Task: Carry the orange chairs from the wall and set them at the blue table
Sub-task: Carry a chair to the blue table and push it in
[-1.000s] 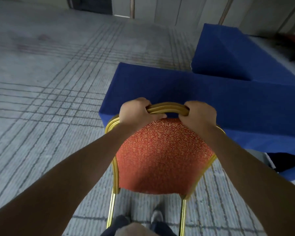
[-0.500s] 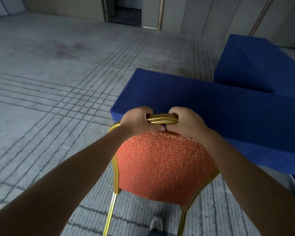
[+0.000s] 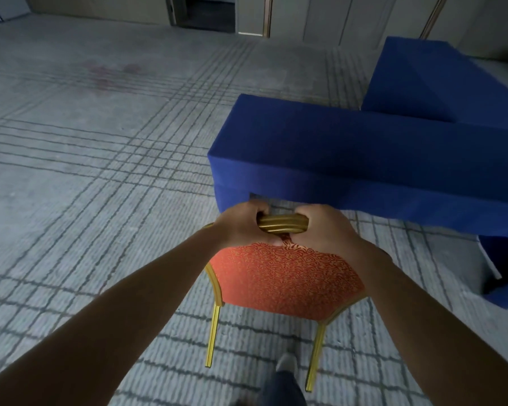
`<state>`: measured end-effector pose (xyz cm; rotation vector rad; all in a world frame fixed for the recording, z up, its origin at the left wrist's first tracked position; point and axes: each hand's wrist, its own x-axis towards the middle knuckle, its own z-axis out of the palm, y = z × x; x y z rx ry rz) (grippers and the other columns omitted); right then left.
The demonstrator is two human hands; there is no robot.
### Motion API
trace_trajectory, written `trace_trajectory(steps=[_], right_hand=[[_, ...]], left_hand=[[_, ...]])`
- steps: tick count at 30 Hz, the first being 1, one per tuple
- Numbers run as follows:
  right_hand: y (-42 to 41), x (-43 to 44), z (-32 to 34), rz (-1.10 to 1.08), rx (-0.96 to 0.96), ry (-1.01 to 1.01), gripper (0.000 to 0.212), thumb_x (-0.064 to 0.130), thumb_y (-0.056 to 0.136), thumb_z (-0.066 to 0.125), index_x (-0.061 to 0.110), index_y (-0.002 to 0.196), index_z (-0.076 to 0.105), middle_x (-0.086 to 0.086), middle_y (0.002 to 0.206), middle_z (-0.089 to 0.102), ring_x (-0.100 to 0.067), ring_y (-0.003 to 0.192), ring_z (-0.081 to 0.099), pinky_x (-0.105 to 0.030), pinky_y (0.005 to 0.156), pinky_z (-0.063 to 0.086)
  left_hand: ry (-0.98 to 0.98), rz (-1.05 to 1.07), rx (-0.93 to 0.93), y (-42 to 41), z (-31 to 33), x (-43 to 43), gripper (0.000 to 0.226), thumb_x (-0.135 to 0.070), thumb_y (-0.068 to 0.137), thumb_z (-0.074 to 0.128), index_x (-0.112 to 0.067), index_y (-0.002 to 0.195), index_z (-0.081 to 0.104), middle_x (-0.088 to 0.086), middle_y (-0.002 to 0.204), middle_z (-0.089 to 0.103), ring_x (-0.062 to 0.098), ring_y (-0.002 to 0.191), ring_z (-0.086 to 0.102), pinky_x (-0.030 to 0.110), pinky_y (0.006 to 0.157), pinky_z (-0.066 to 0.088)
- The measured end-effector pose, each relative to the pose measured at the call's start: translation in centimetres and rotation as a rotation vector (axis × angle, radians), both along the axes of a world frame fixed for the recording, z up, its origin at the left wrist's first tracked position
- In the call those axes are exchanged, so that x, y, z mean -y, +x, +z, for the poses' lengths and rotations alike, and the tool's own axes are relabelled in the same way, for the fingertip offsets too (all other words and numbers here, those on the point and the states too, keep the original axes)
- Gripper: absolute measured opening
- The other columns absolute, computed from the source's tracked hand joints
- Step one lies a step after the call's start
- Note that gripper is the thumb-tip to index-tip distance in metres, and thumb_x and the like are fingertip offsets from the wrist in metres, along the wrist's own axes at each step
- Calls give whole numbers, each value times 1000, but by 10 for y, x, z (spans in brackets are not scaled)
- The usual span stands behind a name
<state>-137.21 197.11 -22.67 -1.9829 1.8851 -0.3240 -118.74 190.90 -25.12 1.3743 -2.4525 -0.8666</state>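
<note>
The orange chair (image 3: 285,279) was right in front of the person, its patterned back facing the camera and its gold legs (image 3: 214,332) pointing down over the grey lined carpet (image 3: 100,171); whether their tips touched the floor could not be told. Both hands gripped the gold top rail (image 3: 282,224) of the chair back. The left hand (image 3: 241,227) was curled round the rail's left end and the right hand (image 3: 323,230) round its right end, close together, with the thumbs nearly meeting on the near side. The rail was near the left corner of the blue table (image 3: 364,148), just below the hem of its cloth where the corner hung down. From that corner the table's long near edge ran off to the right border. At the lower right more blue cloth (image 3: 505,288) reached the floor, closing that side in. A second blue table (image 3: 440,83) stood behind the first and met it at an angle; whether the two touched could not be told. To the left of the chair and the table's short end, carpet stretched wide and open up to the far wall, where a dark doorway (image 3: 208,10) stood. One shoe (image 3: 286,363) showed between the chair's rear legs.
</note>
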Motion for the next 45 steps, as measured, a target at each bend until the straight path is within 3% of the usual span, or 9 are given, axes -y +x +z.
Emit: trace_trajectory(steps=[8,13,19,25,32,34,37,40,45], right_hand=[[20,-67,-31,79,-4,6,13,30,76,69,26,87,63,7,73,62,-11,68,59,-27,58,45],[31,-108,-53,96,-17,78,13,35,74,67,25,79,59,6,68,62,-9,62,59,-32,60,50],[48,-159,-75,163,-56,124,15,36,77,65,25,85,59,6,76,63,-18,76,63,-29,63,43],[62,-204,-100,251,-54,190,13,32,82,62,22,83,54,6,76,59,-21,78,62,-28,61,38],[57,-221,-108,149,53,206,24,36,80,68,19,96,59,10,88,53,-19,90,60,-27,68,34],[54,-224,-110,142,53,165,26,37,79,70,18,95,59,7,93,52,-19,92,59,-28,69,36],[49,-230,-114,114,-145,4,33,48,78,68,18,90,62,4,98,54,-17,92,55,-29,69,39],[47,-223,-111,81,-220,21,40,57,79,64,21,94,65,5,101,58,-17,97,56,-28,70,39],[44,-186,-91,84,-172,47,27,45,79,65,21,92,67,6,101,59,-17,95,59,-28,69,43]], left_hand=[[83,-38,38,26,-24,-68,40,-42,61,86,-30,83,55,-11,84,60,8,75,58,24,60,42],[117,-118,108,37,-41,-107,42,-35,63,86,-21,93,59,-4,92,60,15,81,58,33,70,47],[108,-157,197,51,-58,-160,38,-31,66,83,-26,87,52,-12,88,48,10,82,50,26,67,39],[110,-156,340,61,-83,-208,39,-32,68,80,-23,97,54,-5,102,50,17,97,50,36,83,46],[37,-107,345,57,-89,-227,35,-27,71,78,-21,98,58,-1,105,53,19,101,50,39,86,46],[19,-113,341,58,-91,-227,34,-28,71,77,-21,99,58,-1,105,53,19,100,50,37,85,46],[-9,-123,284,62,-98,-228,30,-26,75,75,-23,100,58,-6,102,53,14,96,50,31,78,42],[53,-139,246,63,-97,-223,23,-23,80,71,-23,99,59,-9,90,58,12,84,57,27,68,38],[18,-139,253,57,-78,-187,20,-24,80,71,-24,95,58,-11,77,57,11,77,57,28,64,39]])
